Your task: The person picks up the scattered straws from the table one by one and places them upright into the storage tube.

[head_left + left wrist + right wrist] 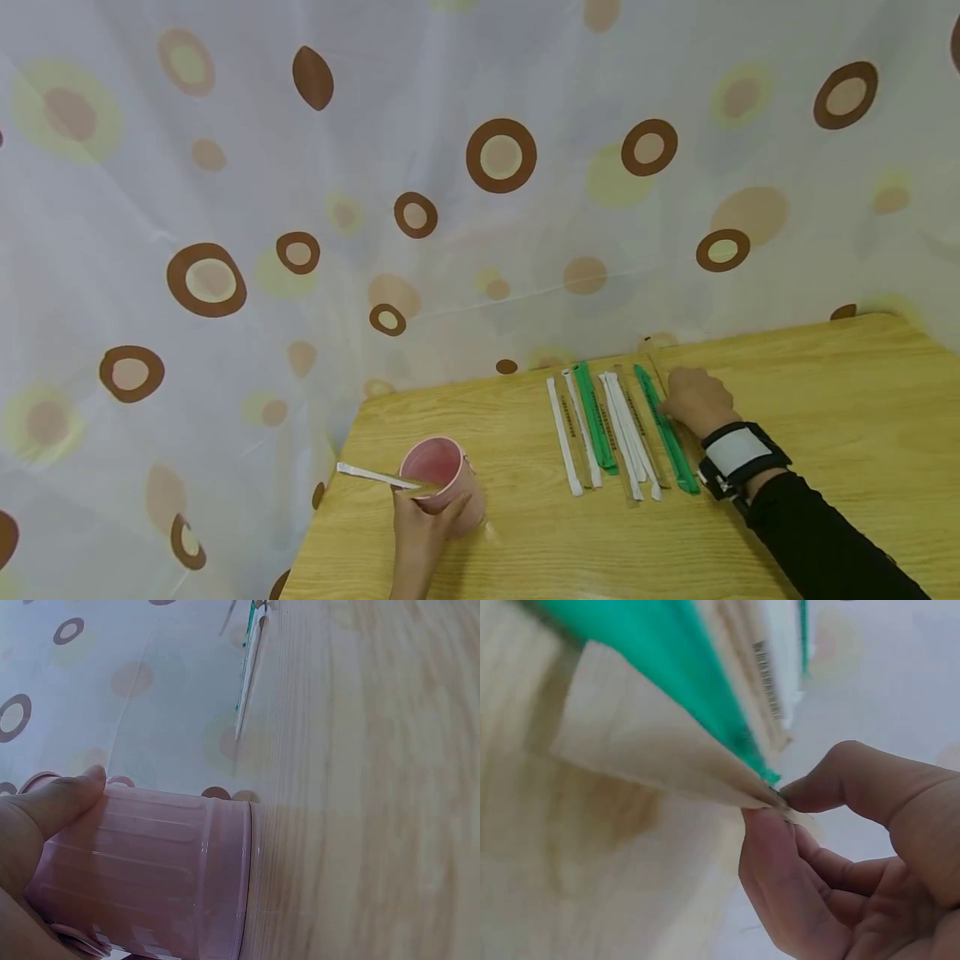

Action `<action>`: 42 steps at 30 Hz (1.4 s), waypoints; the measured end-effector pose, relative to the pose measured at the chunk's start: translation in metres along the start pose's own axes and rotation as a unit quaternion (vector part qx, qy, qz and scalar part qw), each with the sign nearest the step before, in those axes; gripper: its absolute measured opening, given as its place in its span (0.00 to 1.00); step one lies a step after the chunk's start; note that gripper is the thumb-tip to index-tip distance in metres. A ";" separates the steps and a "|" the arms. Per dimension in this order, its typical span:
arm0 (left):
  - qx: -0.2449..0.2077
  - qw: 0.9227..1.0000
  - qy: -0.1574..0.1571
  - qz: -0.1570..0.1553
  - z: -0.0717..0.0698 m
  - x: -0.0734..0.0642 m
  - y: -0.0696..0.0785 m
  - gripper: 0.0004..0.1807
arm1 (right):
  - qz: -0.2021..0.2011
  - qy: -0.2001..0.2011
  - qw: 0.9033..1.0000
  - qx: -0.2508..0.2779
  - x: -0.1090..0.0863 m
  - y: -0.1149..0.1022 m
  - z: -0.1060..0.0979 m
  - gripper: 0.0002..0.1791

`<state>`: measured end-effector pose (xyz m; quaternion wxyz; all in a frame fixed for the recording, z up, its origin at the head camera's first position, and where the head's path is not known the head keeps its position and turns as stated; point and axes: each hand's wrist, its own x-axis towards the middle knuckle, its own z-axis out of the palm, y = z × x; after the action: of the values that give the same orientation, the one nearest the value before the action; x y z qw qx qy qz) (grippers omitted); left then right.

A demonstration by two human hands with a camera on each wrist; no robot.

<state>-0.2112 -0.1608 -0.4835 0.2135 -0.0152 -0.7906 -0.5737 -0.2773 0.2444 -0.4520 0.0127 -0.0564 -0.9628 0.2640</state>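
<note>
- Pinches a brown straw (641, 724) close to one end with the right hand (699, 402), thumb against fingertips, at the right end of a row of straws (592, 417).
- Grips a pink cup (468, 500) with the left hand (427, 529), thumb lying along the wall.
- Stands upright on the bench (825, 392), as to the cup, well apart from the row; holds a white straw (375, 475) and a second brown straw (426, 492), both leaning over the rim beside the left hand.
- Could drag the nearest green straw (666, 429) out of line by catching its tip in the same pinch; cannot tell from the right wrist view about any actual contact there.
- Might lose the brown straw through so narrow a hold near its end, with the long free part swinging round and knocking neighbours askew.
- Might crease or tear the thin-looking wrapper by pinching too hard at one spot.
- Could flick the white straw out of the cup by shifting the left hand, given so much length hanging outside the rim.
- Could tip the cup by pulling sideways on the wall, or let it slide by loosening the grip.
</note>
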 end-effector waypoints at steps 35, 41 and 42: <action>0.010 1.000 -0.011 0.010 -0.002 0.002 -0.001 0.46 | -0.220 0.340 0.906 0.126 -0.082 -0.088 -0.031 0.10; 0.008 1.000 -0.012 0.016 -0.001 0.004 -0.002 0.44 | -0.246 0.338 0.897 0.141 -0.093 -0.100 -0.031 0.10; 0.008 1.000 -0.012 0.014 -0.001 0.004 -0.002 0.44 | -0.251 0.334 0.897 0.146 -0.095 -0.102 -0.030 0.10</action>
<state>-0.2146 -0.1637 -0.4839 0.2124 -0.0318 -0.7976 -0.5637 -0.1921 0.1619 -0.3735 0.4076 0.1046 -0.8349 0.3549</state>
